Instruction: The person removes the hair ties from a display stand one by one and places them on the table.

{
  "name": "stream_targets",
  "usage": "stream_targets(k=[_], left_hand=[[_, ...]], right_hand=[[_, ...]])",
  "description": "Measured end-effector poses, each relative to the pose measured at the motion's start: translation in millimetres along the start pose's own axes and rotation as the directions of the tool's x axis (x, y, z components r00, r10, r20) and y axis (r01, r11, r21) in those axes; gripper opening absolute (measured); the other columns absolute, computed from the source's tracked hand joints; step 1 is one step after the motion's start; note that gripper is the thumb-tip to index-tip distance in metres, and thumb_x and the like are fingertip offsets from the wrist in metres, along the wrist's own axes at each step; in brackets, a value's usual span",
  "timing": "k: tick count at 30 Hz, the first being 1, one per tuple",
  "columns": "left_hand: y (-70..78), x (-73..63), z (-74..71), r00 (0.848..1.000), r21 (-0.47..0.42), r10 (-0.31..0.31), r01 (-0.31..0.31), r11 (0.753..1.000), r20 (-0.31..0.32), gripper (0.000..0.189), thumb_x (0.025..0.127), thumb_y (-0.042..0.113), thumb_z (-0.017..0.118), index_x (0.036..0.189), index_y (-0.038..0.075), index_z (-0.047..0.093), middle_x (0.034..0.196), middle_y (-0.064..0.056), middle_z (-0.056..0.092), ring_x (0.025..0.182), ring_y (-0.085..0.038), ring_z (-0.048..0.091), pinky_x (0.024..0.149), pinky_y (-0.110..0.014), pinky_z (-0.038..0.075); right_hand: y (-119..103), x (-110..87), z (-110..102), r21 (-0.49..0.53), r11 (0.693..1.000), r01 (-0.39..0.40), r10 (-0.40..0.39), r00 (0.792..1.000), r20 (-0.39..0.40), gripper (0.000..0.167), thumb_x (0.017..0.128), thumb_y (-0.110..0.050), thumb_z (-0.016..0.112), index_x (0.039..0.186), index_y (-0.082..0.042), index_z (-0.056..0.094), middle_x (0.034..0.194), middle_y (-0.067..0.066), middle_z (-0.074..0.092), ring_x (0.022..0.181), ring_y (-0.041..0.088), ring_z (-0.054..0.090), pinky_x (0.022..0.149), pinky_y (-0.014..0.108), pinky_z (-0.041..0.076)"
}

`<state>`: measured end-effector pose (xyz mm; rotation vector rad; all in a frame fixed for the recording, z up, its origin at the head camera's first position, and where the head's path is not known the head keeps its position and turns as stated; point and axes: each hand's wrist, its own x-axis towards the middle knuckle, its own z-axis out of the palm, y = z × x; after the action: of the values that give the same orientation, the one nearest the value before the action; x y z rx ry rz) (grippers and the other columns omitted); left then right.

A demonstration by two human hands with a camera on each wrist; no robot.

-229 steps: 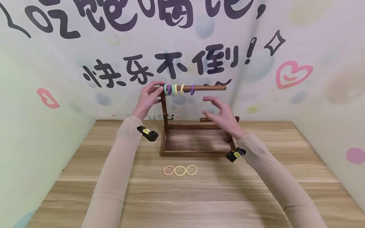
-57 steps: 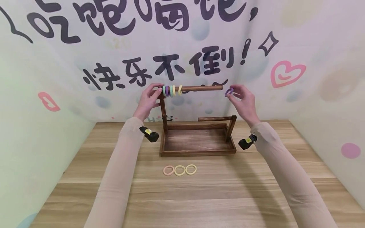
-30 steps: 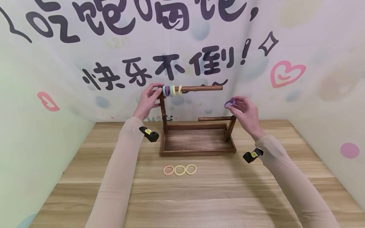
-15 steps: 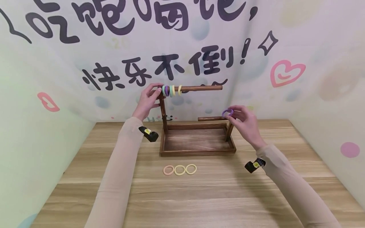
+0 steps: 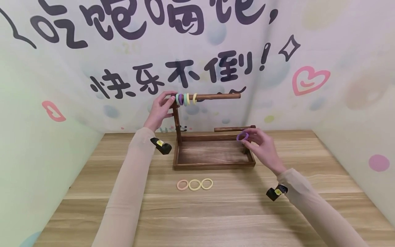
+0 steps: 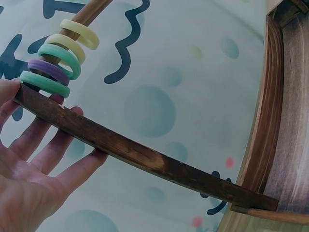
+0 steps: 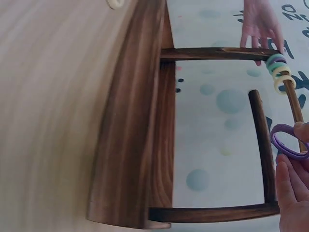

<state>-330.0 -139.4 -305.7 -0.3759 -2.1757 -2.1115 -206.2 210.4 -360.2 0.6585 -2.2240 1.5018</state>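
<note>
The person's right hand (image 5: 263,149) is half closed, pinching a purple ring (image 7: 285,150) by its right edge between thumb and fingers. The ring is in the air just below the right part of the lower bar (image 5: 228,129), around neither that one nor the upper bar (image 5: 219,96); whether it brushes the wood I can't tell from here. Over on the other side, the left hand (image 5: 159,109) has thumb and fingers about the top of the post (image 5: 177,118), gripping it where the upper bar begins. Close to the post, five rings (image 6: 60,53) hang on that bar: green, purple, green, yellow, yellow (the last one a little apart from the rest). It all stands on a brown tray (image 5: 213,166) on the worktop (image 5: 197,212). In front, a peach ring (image 5: 182,190) and two yellow rings (image 5: 194,190) lie flat in a row.
</note>
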Motion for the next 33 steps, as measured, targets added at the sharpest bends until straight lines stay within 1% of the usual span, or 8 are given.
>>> stream_targets(k=[3, 7, 10, 13, 21, 24, 27, 33], left_hand=[[-0.9, -0.4, -0.6, 1.000, -0.002, -0.002, 0.002, 1.000, -0.004, 0.027, 0.101, 0.023, 0.053, 0.127, 0.017, 0.057, 0.123, -0.017, 0.057, 0.107, -0.032, 0.060, 0.089, -0.060, 0.046], [-0.7, -1.4, -0.8, 1.000, -0.003, 0.001, -0.001, 1.000, -0.010, 0.026, 0.101, 0.023, 0.053, 0.126, 0.017, 0.058, 0.122, -0.017, 0.058, 0.105, -0.030, 0.061, 0.089, -0.060, 0.046], [-0.5, -1.3, -0.3, 1.000, -0.008, 0.007, -0.007, 1.000, -0.007, 0.026, 0.101, 0.024, 0.053, 0.125, 0.017, 0.059, 0.120, -0.016, 0.059, 0.104, -0.029, 0.061, 0.088, -0.060, 0.046], [-0.9, -0.5, -0.1, 1.000, -0.017, 0.010, -0.010, 1.000, -0.003, 0.025, 0.101, 0.023, 0.054, 0.125, 0.017, 0.059, 0.119, -0.016, 0.059, 0.102, -0.028, 0.062, 0.088, -0.060, 0.046], [-0.5, 1.2, -0.9, 1.000, -0.020, 0.009, -0.009, 1.000, -0.001, 0.025, 0.101, 0.023, 0.054, 0.124, 0.018, 0.059, 0.119, -0.016, 0.060, 0.100, -0.026, 0.062, 0.087, -0.058, 0.048], [-0.3, 1.1, -1.1, 1.000, -0.014, 0.011, -0.011, 1.000, 0.004, 0.025, 0.101, 0.023, 0.053, 0.125, 0.018, 0.058, 0.120, -0.016, 0.059, 0.101, -0.026, 0.061, 0.087, -0.058, 0.048], [-0.2, 0.8, -0.8, 1.000, -0.014, 0.005, -0.005, 1.000, 0.003, 0.025, 0.101, 0.023, 0.053, 0.125, 0.017, 0.058, 0.120, -0.016, 0.059, 0.101, -0.026, 0.061, 0.088, -0.059, 0.047], [-0.1, 0.0, -0.5, 1.000, -0.019, 0.005, -0.005, 1.000, 0.007, 0.025, 0.101, 0.023, 0.054, 0.124, 0.018, 0.059, 0.120, -0.016, 0.059, 0.104, -0.028, 0.061, 0.089, -0.060, 0.046]], right_hand=[[-2, -5.6, 5, 0.010, 1.000, -0.017, 0.017, 1.000, 0.024, 0.031, 0.084, 0.015, 0.065, 0.113, 0.016, 0.055, 0.110, 0.029, 0.061, 0.101, 0.044, 0.061, 0.086, 0.036, 0.052], [5, -12.1, 12, 0.030, 1.000, -0.003, 0.001, 0.999, 0.052, 0.032, 0.082, 0.017, 0.066, 0.113, 0.017, 0.054, 0.108, 0.031, 0.062, 0.098, 0.045, 0.061, 0.085, 0.030, 0.053], [20, -16.2, 16, 0.044, 0.999, -0.006, 0.002, 0.997, 0.072, 0.034, 0.082, 0.015, 0.067, 0.114, 0.013, 0.056, 0.107, 0.028, 0.064, 0.097, 0.042, 0.063, 0.082, 0.023, 0.052], [35, -19.7, 20, 0.052, 0.999, -0.014, 0.009, 0.995, 0.096, 0.035, 0.083, 0.011, 0.069, 0.116, 0.009, 0.057, 0.107, 0.024, 0.066, 0.097, 0.040, 0.064, 0.080, 0.022, 0.053], [46, -21.4, 26, 0.042, 0.999, -0.010, 0.004, 0.991, 0.135, 0.033, 0.086, 0.006, 0.068, 0.118, 0.007, 0.058, 0.106, 0.021, 0.067, 0.094, 0.037, 0.066, 0.077, 0.032, 0.056], [44, -20.7, 27, 0.047, 0.998, -0.052, 0.044, 0.988, 0.149, 0.034, 0.086, 0.003, 0.070, 0.117, 0.007, 0.058, 0.107, 0.020, 0.067, 0.096, 0.035, 0.066, 0.078, 0.031, 0.055], [43, -22.2, 28, 0.054, 0.992, -0.115, 0.103, 0.976, 0.191, 0.034, 0.085, 0.003, 0.070, 0.117, 0.005, 0.059, 0.109, 0.020, 0.066, 0.098, 0.035, 0.065, 0.079, 0.028, 0.054], [45, -26.1, 33, 0.071, 0.975, -0.213, 0.180, 0.931, 0.316, 0.036, 0.086, 0.001, 0.071, 0.119, 0.006, 0.058, 0.115, 0.023, 0.063, 0.106, 0.037, 0.062, 0.085, 0.030, 0.052]])
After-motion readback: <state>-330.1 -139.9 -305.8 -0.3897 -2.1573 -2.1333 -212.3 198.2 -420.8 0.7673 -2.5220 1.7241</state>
